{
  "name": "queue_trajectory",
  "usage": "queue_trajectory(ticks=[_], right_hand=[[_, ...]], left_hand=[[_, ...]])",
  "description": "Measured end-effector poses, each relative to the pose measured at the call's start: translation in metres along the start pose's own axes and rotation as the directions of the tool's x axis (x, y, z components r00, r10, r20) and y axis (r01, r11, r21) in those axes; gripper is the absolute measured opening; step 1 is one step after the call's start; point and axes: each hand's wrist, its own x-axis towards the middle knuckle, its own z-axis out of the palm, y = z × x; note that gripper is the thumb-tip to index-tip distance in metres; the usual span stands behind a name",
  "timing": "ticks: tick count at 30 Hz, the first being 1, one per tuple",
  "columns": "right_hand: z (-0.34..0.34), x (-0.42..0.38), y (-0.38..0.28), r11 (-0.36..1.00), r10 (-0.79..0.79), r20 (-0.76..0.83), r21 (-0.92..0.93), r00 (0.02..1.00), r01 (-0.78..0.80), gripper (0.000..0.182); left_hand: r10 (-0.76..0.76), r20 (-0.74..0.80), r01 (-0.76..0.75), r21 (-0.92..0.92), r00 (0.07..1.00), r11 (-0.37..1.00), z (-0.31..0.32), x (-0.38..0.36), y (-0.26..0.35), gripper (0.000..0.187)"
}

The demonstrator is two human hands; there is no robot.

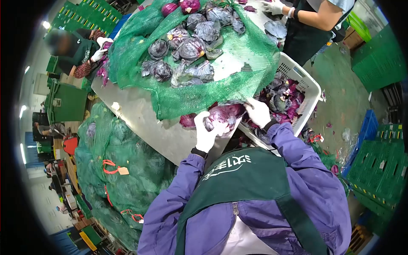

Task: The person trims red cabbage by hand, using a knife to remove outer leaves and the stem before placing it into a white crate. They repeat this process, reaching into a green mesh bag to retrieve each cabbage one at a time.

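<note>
Both my hands wear white gloves. My left hand (205,132) is curled against the left side of a shiny purple cabbage (221,119) at the edge of the metal table (140,123). My right hand (257,112) pinches a dark outer leaf at the cabbage's right side. Another purple cabbage (187,120) lies just left of my left hand. Beyond my hands, a green mesh bag (182,100) is spread open under several dark cabbages (190,49). A white crate (312,91) with loose purple leaves (282,102) stands beside my right hand.
Stacked full mesh bags (123,157) with red ties stand at the left. One co-worker (76,53) is at the table's far left, another (314,21) at the upper right. Green crates (378,165) and a blue crate (361,140) are on the right.
</note>
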Motion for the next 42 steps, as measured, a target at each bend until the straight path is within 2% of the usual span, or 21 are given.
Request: queue_trajectory(ticks=[2, 3, 6, 7, 8, 9, 10, 12, 14, 15, 16, 20, 22, 24, 25, 26, 29, 30, 32, 40, 42], right_hand=[[-0.009, 0.0, 0.02, 0.99, 0.052, -0.156, 0.134, 0.986, -0.031, 0.024], [-0.007, 0.005, 0.055, 0.952, 0.22, -0.258, 0.266, 0.941, -0.15, 0.027], [-0.034, 0.011, 0.082, 0.807, 0.545, -0.483, 0.523, 0.685, -0.273, 0.037], [-0.038, 0.013, 0.094, 0.946, 0.32, -0.656, 0.257, 0.683, -0.196, 0.04], [-0.067, 0.005, 0.04, 0.846, 0.497, -0.361, 0.406, 0.789, -0.346, 0.036], [-0.058, 0.002, 0.037, 0.998, 0.038, -0.428, 0.06, 0.903, -0.013, 0.035], [-0.049, 0.0, 0.034, 0.897, -0.423, -0.328, -0.283, 0.845, 0.34, 0.034], [-0.028, -0.019, -0.02, 0.966, -0.255, -0.058, -0.056, 0.965, 0.252, 0.035], [-0.001, -0.03, -0.048, 0.962, -0.201, -0.034, 0.18, 0.979, 0.204, 0.038], [-0.001, -0.031, -0.065, 0.978, -0.097, 0.043, 0.191, 0.994, 0.087, 0.04], [-0.006, -0.031, -0.076, 0.981, 0.008, 0.121, 0.192, 0.993, -0.031, 0.042], [-0.002, -0.028, -0.067, 0.999, -0.048, 0.127, 0.019, 0.991, 0.046, 0.046], [0.001, -0.021, -0.061, 0.997, -0.067, 0.059, 0.052, 0.996, 0.064, 0.039], [0.009, -0.007, -0.037, 0.982, -0.135, 0.164, -0.107, 0.977, 0.154, 0.031], [-0.003, -0.003, -0.036, 0.963, -0.181, 0.212, -0.16, 0.96, 0.216, 0.026], [0.0, -0.002, -0.032, 0.982, -0.057, 0.276, -0.156, 0.96, 0.103, 0.03], [0.019, -0.016, -0.024, 0.921, -0.32, 0.021, -0.228, 0.947, 0.316, 0.043], [0.021, -0.02, -0.023, 0.921, -0.318, 0.03, -0.227, 0.948, 0.317, 0.043], [-0.006, -0.017, -0.062, 0.995, 0.009, 0.12, 0.095, 0.993, -0.02, 0.044], [0.003, -0.005, -0.05, 0.991, -0.058, 0.201, -0.106, 0.978, 0.081, 0.033], [0.016, 0.0, -0.033, 0.984, -0.152, 0.1, -0.076, 0.983, 0.16, 0.028]], left_hand=[[0.032, -0.033, -0.031, 0.045, 0.999, 0.999, 0.002, -0.009, -0.001, 0.081], [0.029, -0.037, -0.027, 0.048, 0.999, 0.998, 0.003, -0.011, -0.002, 0.081], [-0.19, -0.126, 0.169, -0.161, 0.974, 0.972, 0.017, -0.013, -0.004, 0.081], [0.005, -0.176, 0.018, 0.13, 0.984, 0.991, 0.016, -0.007, -0.009, 0.075], [0.001, -0.175, 0.022, 0.128, 0.985, 0.992, 0.019, -0.002, -0.005, 0.075], [0.039, -0.173, 0.018, 0.314, 0.984, 0.949, 0.02, 0.003, 0.004, 0.073], [0.08, -0.159, 0.008, 0.49, 0.984, 0.872, 0.022, 0.009, 0.009, 0.071], [0.135, -0.097, -0.066, 0.516, 0.986, 0.854, 0.027, 0.017, 0.007, 0.072], [0.013, -0.135, 0.023, 0.261, 0.991, 0.965, 0.037, 0.02, 0.015, 0.071], [0.01, -0.139, 0.027, 0.261, 0.99, 0.965, 0.041, 0.02, 0.018, 0.074], [0.01, -0.131, 0.025, 0.262, 0.991, 0.965, 0.041, 0.02, 0.018, 0.074], [0.025, -0.061, -0.007, 0.277, 0.998, 0.961, 0.041, 0.024, 0.017, 0.067], [0.053, -0.03, -0.04, 0.327, 0.998, 0.944, 0.042, 0.026, 0.019, 0.065], [0.044, -0.022, -0.035, 0.314, 0.999, 0.949, 0.045, 0.028, 0.026, 0.059], [0.121, 0.03, -0.123, 0.394, 0.992, 0.911, 0.042, 0.022, 0.023, 0.058], [0.22, 0.023, -0.208, 0.438, 0.975, 0.875, 0.044, 0.017, 0.024, 0.059], [0.115, -0.039, -0.1, 0.272, 0.993, 0.957, 0.038, 0.017, 0.017, 0.06], [0.064, -0.056, -0.05, 0.227, 0.996, 0.973, 0.037, 0.023, 0.015, 0.06], [0.036, -0.038, -0.025, 0.266, 0.999, 0.964, 0.036, 0.029, 0.022, 0.057], [-0.012, -0.084, 0.042, 0.366, 0.996, 0.93, 0.047, 0.036, 0.027, 0.052], [-0.007, -0.074, 0.034, 0.368, 0.997, 0.929, 0.048, 0.038, 0.026, 0.051]])
